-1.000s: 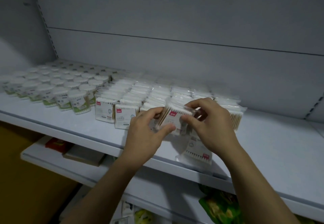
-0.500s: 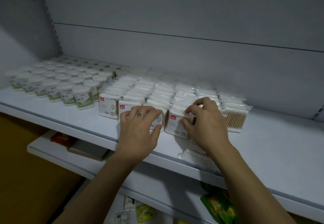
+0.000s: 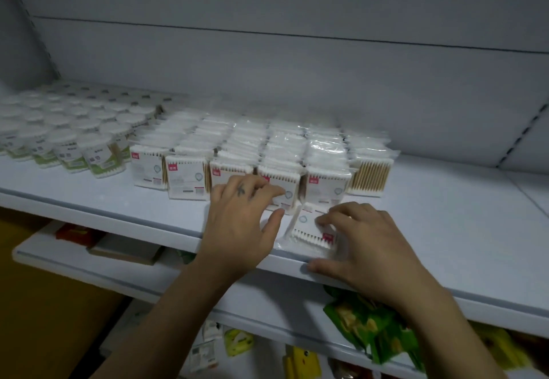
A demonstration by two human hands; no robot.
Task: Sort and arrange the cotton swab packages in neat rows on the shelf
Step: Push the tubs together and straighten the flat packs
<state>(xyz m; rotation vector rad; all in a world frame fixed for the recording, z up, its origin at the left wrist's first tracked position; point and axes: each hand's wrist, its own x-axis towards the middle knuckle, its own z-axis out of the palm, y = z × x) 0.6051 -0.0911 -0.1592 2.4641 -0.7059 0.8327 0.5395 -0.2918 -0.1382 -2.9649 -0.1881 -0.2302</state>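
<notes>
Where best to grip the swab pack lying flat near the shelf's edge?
Likely from above and the front: thumb under the near edge, fingers over the far edge. The loose pack lies flat on the shelf, so only its thin edges offer purchase.

The pale blue-grey shelf looks smooth, matt and painted. The square white cotton swab packages wear clear, glossy, crinkled plastic film; the one at 2 o'clock shows pale wooden sticks. At 10 o'clock, round plastic tubs carry matt white lids
</notes>
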